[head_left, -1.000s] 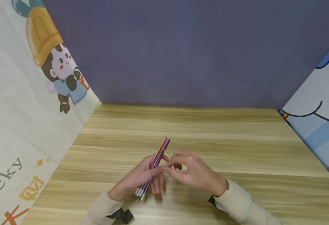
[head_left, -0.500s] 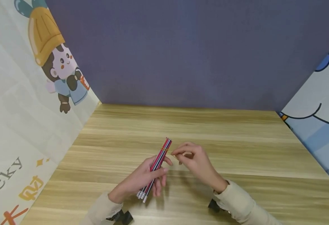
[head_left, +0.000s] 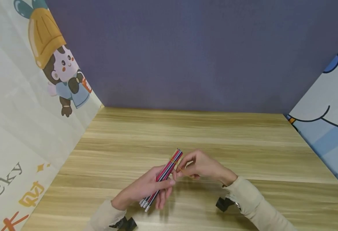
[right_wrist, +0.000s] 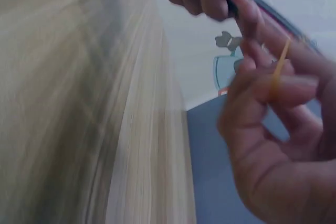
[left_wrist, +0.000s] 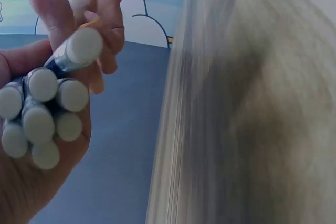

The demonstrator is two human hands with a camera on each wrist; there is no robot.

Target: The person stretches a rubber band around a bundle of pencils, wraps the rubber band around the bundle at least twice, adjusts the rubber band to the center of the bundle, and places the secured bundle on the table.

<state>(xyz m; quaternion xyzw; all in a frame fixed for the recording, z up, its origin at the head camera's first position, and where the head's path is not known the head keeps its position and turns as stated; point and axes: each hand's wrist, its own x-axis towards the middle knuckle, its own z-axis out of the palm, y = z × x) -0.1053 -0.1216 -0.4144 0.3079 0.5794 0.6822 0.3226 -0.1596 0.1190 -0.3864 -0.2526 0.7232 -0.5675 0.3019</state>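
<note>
My left hand point(head_left: 147, 186) grips a bundle of striped pencils point(head_left: 165, 173) in red, white and dark colours, tilted up and away to the right. Their white eraser ends point(left_wrist: 39, 124) point toward the left wrist camera. Near the far end, a yellow rubber band point(head_left: 173, 160) loops round the bundle. My right hand point(head_left: 206, 166), close beside the bundle's far part, pinches a stretched part of that band; the right wrist view shows the taut strand point(right_wrist: 281, 66) at its fingers. Fingers hide part of the strand.
A wood-grain table point(head_left: 122, 138) lies under both hands. Behind it rises a dark blue-grey panel point(head_left: 197, 57). Printed cartoon sheets stand at the left point(head_left: 67, 128) and right point(head_left: 316, 134) sides. Each wrist wears a small black device.
The bundle's far end has shifted slightly right and nearer. My right hand first drew the band outward, then moved down and nearer beside the bundle. My left hand keeps its grip.
</note>
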